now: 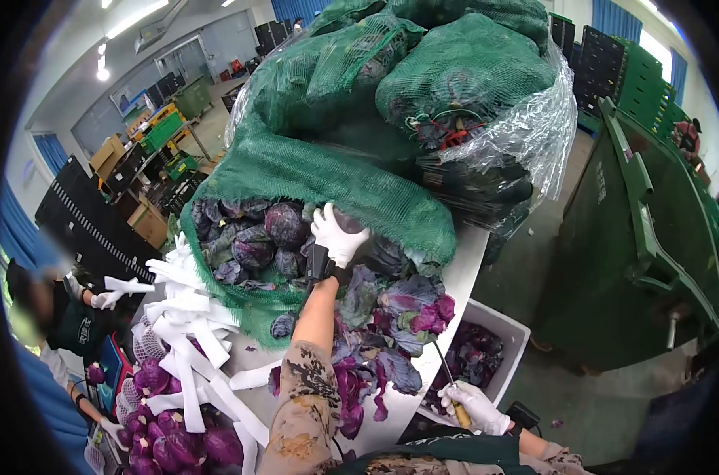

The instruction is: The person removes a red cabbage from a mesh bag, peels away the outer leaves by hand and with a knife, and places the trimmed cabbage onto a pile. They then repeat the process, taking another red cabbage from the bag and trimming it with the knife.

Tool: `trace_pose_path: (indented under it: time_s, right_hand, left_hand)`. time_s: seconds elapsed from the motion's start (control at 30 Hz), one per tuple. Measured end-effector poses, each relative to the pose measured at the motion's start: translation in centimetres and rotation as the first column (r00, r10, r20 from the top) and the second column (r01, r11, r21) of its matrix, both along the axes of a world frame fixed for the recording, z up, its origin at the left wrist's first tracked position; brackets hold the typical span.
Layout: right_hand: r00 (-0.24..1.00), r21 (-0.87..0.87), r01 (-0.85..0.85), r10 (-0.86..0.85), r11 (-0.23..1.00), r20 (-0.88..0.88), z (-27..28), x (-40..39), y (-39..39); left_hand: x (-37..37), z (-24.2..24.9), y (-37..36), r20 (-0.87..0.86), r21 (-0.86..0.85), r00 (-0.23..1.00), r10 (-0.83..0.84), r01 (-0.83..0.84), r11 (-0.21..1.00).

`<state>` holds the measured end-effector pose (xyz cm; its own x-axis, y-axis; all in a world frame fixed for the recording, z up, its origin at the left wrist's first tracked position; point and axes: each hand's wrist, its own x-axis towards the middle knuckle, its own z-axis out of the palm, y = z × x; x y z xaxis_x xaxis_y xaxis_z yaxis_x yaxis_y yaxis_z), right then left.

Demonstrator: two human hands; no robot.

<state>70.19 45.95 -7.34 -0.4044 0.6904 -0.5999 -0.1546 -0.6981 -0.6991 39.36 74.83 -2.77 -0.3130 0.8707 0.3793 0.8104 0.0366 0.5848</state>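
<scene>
- One co-worker [73,321] at far left, a gloved hand [104,301] at a white foam strip [130,286]. Lower down, another gloved hand [114,431] beside trimmed purple cabbages [169,443]; finger state can't be told.
- White foam strips [189,340] heaped loosely on the table [468,273], some lying over the trimmed heads.
- Green mesh sack [328,170] on its side, mouth open towards the wearer, untrimmed cabbages [252,245] inside.
- Left hand [339,237], white glove, reaching into the sack mouth; fingers spread over a dark cabbage [350,220], not closed round it.
- Loose purple leaves [395,368] strewn near the table's right edge.
- Right hand [474,408], also gloved, low beside that edge: fingers wrapped round the yellowish handle of a knife [460,413], blade angled up towards the leaves.
- White box [517,340] below table level, dark purple leaves inside.
- Big green bin [612,277], far right, well apart from the table.
</scene>
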Motion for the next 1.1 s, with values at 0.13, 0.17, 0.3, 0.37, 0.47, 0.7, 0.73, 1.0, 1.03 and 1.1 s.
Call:
trace_pose_path:
  time_s: [0.13,0.17,0.3,0.37,0.47,0.7,0.73,1.0,1.03,1.1]
  right_hand:
    - [0.997,0.137,0.005,-0.014,0.991,0.07,0.4,0.7,-0.4]
    - [0.998,0.137,0.012,-0.02,0.99,0.055,0.5,0.7,-0.6]
    - [0.998,0.228,-0.04,0.029,0.973,0.053,0.7,-0.4,-0.9]
    - [0.993,0.321,-0.115,0.11,0.94,0.035,1.3,-2.0,-0.4]
    - [0.966,0.408,-0.251,0.253,0.878,0.05,2.1,-5.4,0.5]
    - [0.853,0.271,-0.461,0.506,0.845,-0.127,3.1,-17.5,-1.1]
    - [0.843,0.264,-0.49,0.528,0.831,-0.098,2.4,-18.7,-2.1]
    - [0.671,0.386,-0.726,0.71,0.569,0.216,0.2,-20.5,-5.7]
    - [0.626,0.317,-0.778,0.706,0.542,0.331,1.2,-20.5,-6.0]
    - [0.608,0.318,-0.793,0.713,0.52,0.348,0.6,-20.1,-5.9]
  left_hand:
    - [-3.0,-2.5,-0.8,0.265,0.31,0.95,-0.166,0.079,0.947]
    - [-3.6,-2.3,-2.2,0.515,0.31,0.812,-0.276,0.125,0.943]
    - [-6.9,-0.6,-11.2,0.953,0.208,0.154,-0.26,0.293,0.933]
    - [-7.0,1.4,-17.8,0.957,0.28,-0.01,-0.29,0.293,0.914]
    - [-7.9,1.3,-27.3,0.913,0.408,-0.117,-0.391,0.267,0.873]
    - [-4.4,-2.2,-44.8,0.978,0.167,0.121,-0.171,0.04,0.985]
    - [-3.4,-3.1,-46.1,0.974,0.154,0.168,-0.15,-0.015,0.988]
    - [-3.2,-10.0,-52.7,0.899,0.024,0.437,-0.01,-0.026,0.999]
    - [-3.6,-8.4,-52.8,0.763,-0.044,0.646,0.023,0.017,0.999]
    - [-3.7,-7.8,-53.3,0.758,-0.061,0.653,0.011,0.053,0.997]
